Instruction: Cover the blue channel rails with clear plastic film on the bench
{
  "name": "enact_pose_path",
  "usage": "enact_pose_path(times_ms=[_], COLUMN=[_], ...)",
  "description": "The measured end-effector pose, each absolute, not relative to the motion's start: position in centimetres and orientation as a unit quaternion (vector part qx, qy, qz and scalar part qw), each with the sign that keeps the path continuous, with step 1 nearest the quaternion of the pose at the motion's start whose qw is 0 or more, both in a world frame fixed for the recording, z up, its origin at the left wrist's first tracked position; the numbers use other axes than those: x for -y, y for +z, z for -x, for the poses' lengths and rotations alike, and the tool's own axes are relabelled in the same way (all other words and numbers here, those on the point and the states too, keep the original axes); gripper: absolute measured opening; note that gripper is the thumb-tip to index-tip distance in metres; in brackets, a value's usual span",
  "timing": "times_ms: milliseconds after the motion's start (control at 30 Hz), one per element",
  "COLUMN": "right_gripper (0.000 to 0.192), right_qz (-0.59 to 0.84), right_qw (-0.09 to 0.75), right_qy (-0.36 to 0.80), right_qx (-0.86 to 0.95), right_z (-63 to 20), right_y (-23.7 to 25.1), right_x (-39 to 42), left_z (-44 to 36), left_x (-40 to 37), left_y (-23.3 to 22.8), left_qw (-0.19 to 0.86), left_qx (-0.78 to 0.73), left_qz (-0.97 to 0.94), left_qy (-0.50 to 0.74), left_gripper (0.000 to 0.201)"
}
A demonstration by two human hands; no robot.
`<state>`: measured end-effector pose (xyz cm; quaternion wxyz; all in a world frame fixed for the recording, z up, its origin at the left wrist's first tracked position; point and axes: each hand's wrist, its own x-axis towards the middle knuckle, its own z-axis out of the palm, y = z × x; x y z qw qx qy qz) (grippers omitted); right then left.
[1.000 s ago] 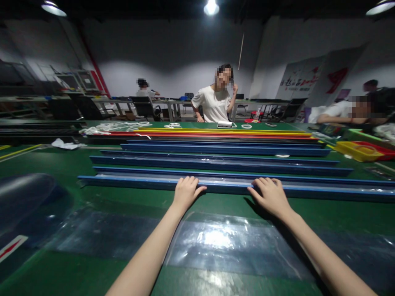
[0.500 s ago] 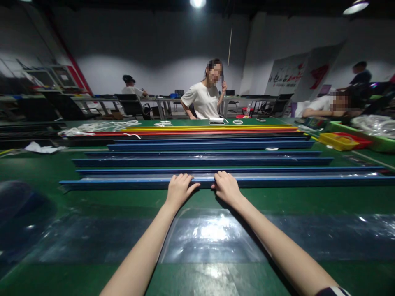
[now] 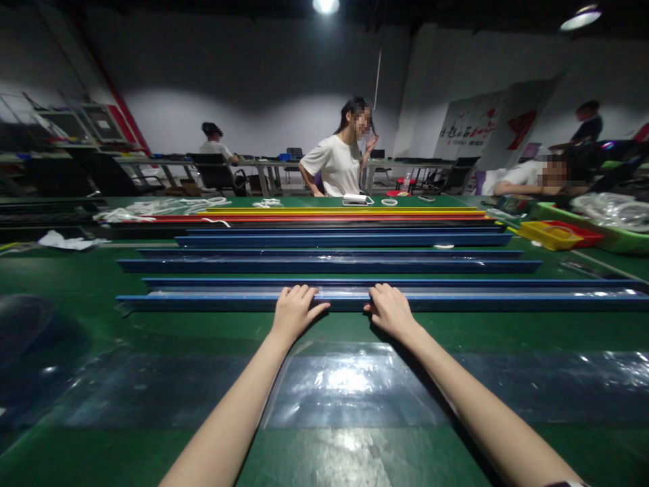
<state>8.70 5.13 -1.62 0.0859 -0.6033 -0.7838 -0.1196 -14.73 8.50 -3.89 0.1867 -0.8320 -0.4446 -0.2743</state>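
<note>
A long blue channel strip (image 3: 203,304) with two raised walls lies crosswise on the green table in front of me. My left hand (image 3: 294,313) is closed over its near wall, fingers hooked inside and thumb stretched along the front. Farther right, my right hand (image 3: 393,311) grips the same wall, its fingertips hidden in the trough. A strip of clear plastic film (image 3: 349,389) lies flat on the table beneath my forearms.
Beyond it lie other blue channel strips (image 3: 324,265), then black, red and yellow strips (image 3: 324,212). White cords (image 3: 167,208) lie at the back left. Yellow and red trays (image 3: 550,233) stand at right beside a green bin (image 3: 626,237). A person in white (image 3: 337,166) is across the table.
The nearest blue channel strip has shifted to the right, and my right hand has moved right with it. My left hand has stayed almost in place, so the gap between my hands is wider.
</note>
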Motion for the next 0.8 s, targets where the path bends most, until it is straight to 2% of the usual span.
enact_pose_path(times_ms=[800], right_gripper=[0.014], right_qz=[0.638], right_qw=[0.074], right_qy=[-0.152], right_qx=[0.752], right_z=[-18.0], right_y=[-2.2], right_x=[-3.4], left_z=[14.9], left_x=[-8.5], left_y=[-4.0], left_qw=[0.184], left_qx=[0.480], left_qz=[0.808], left_qy=[-0.288], left_gripper=[0.040])
